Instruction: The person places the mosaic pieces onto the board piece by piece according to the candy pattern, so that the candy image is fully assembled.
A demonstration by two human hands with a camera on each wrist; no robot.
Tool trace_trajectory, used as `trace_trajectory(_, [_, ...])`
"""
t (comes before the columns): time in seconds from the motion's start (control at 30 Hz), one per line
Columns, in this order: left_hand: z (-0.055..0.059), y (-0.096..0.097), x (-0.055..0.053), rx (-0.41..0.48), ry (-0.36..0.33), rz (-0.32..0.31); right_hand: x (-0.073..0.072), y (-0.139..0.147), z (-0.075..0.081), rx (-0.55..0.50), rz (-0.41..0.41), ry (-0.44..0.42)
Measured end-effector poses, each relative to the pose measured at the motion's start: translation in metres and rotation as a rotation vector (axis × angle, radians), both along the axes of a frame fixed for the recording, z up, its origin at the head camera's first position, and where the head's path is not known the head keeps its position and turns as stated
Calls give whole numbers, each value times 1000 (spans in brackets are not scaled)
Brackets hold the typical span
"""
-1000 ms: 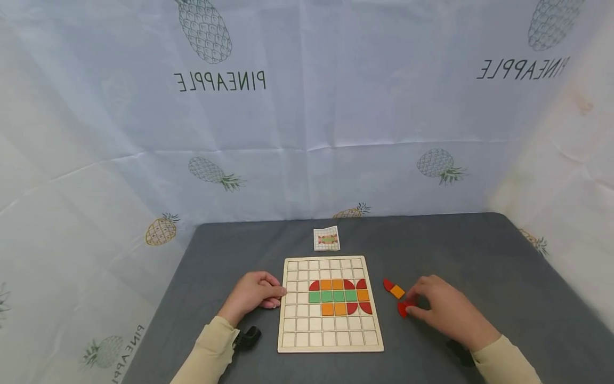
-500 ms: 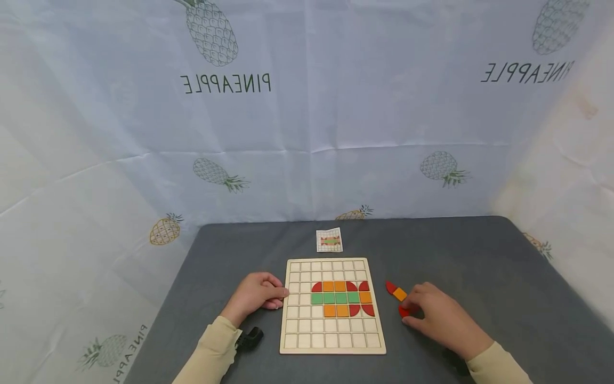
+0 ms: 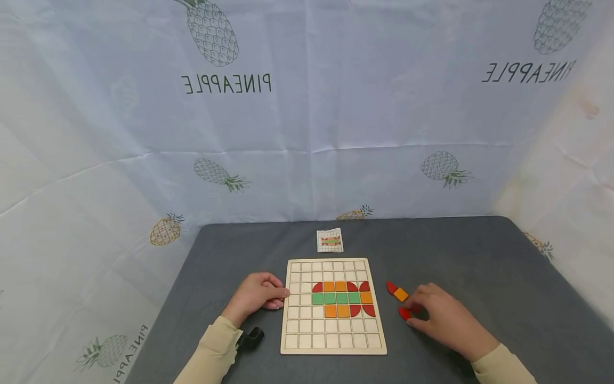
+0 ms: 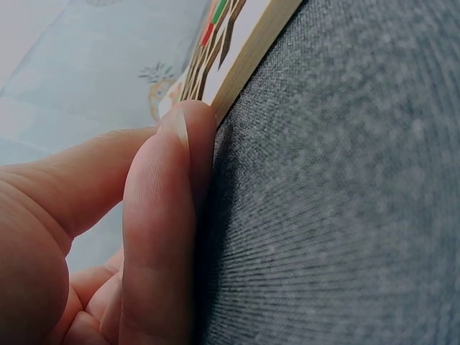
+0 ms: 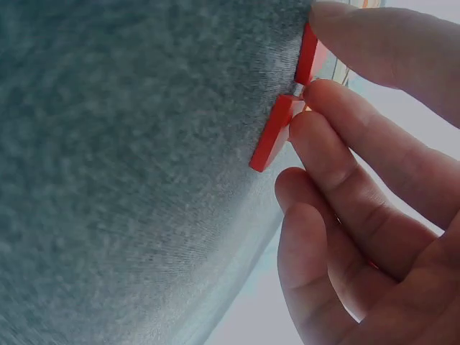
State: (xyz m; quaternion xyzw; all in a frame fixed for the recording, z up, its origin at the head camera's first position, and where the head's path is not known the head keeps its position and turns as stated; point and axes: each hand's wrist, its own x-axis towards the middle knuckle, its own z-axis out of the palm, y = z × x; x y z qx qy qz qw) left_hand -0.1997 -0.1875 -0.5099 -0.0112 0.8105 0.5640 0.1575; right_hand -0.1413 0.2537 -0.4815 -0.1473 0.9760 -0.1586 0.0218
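Note:
In the head view a pale wooden grid board [image 3: 299,338] lies on the dark table. Red, orange and green pieces fill part of its middle rows. My left hand [image 3: 254,293] holds the board's left edge, thumb tip right at the rim. Beyond the board's right side, my right hand [image 3: 446,322] reaches down with thumb and index fingertip at either end of a red quarter-circle piece [image 3: 404,313]. The right wrist view shows a second red piece [image 5: 272,133] beside it, by the middle fingertip. The remaining fingers are curled.
An orange square [image 3: 401,294] and another red piece [image 3: 391,287] lie just beyond the right fingers. A small printed pattern card [image 3: 330,240] sits behind the board. A pineapple-print cloth [image 3: 307,117] hangs around the table's back and sides.
My right thumb and index finger have shifted slightly around the red piece. My left hand keeps its place at the board's edge. The head view has shifted a little.

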Motion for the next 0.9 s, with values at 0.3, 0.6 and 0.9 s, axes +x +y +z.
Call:
trace_trajectory(0.3, [1, 1, 1, 2, 6, 0, -2, -4, 0, 2, 27, 28])
trace_trajectory(0.6, [2, 0, 2, -1, 15, -5, -19, -42, 11, -63, 96, 68])
trace_trajectory(0.9, [2, 0, 2, 11, 19, -12, -36, -108, 16, -132, 241, 79])
